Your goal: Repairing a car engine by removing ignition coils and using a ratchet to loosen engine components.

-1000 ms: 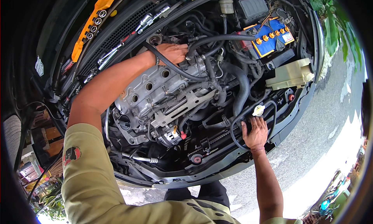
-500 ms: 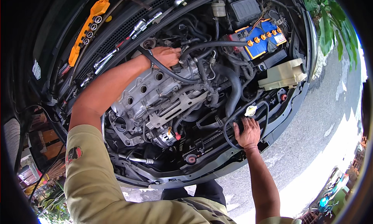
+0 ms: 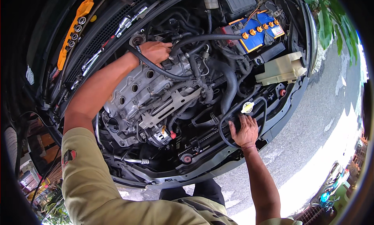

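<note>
My left hand (image 3: 156,52) reaches across the grey engine cover (image 3: 136,90) to its far edge. Its fingers are curled down behind the engine, and whatever they grip is hidden. A thin black hose (image 3: 165,73) loops in front of its wrist, and a thicker black hose (image 3: 206,38) ends close to the fingertips. My right hand (image 3: 244,132) rests flat with fingers stretched on the front panel, just below the yellow-and-silver radiator cap (image 3: 247,107). Around that hand and cap curves a loose black hose (image 3: 221,129).
A blue battery with orange caps (image 3: 257,32) sits at the far right, beyond a whitish plastic reservoir (image 3: 280,69). Along the far-left ledge lie an orange socket rail (image 3: 74,36), a ratchet (image 3: 124,24) and other chrome tools. Round holes (image 3: 134,87) line the engine cover.
The view has shifted slightly, so the whole scene sits a bit further left and up. Both hands keep nearly the same places on the engine bay.
</note>
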The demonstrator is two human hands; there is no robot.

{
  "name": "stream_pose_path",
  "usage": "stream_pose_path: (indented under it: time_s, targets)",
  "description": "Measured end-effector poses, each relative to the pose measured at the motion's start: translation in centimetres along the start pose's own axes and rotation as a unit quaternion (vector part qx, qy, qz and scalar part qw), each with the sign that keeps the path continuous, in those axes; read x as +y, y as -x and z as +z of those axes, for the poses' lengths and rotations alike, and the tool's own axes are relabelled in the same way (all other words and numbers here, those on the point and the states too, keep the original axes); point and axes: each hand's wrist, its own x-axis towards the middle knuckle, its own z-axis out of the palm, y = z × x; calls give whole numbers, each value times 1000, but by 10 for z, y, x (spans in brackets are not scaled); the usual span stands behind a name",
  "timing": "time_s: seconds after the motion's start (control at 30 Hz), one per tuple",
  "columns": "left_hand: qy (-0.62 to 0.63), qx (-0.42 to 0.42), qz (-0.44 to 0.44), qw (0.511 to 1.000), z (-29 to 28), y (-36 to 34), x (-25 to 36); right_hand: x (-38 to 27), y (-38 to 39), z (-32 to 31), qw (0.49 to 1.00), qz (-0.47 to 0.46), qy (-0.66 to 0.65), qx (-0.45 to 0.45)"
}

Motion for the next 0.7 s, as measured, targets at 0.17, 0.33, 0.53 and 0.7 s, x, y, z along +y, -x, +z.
stream_pose_path:
  time_s: [0.17,0.33,0.53,0.7]
  targets:
    - [-36,0,6,999,-9,-2,5,2,0,0,1000,7,-1,-4]
    - [-36,16,12,999,-3,-7,4,3,1,-4,997,44,-29,-49]
    - [-19,-2,-19,1000,-11,8,-5,-5,1,-6,999,21,-28,-21]
    - [41,157,-107,981,22,19,21,2,2,-1,999,-25,-13,37]
